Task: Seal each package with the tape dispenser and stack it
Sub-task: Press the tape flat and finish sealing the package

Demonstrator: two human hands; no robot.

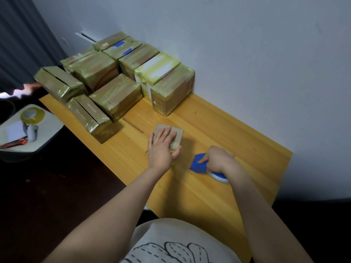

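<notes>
Your left hand, flat, is pinning the box; your right hand is gripping the dispenser. Hold it steady while taping.

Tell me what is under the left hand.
A small package lies flat on the table, pressed by the left hand, fingers straight. The hand covers its middle, so any seam or tape there is hidden.

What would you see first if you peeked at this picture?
First, the big pile of shiny taped packages at the far left end of the wooden table, by the wall. Nearer, the left hand presses flat on a small cardboard box, and just to its right the right hand grips a bright blue tape dispenser.
</notes>
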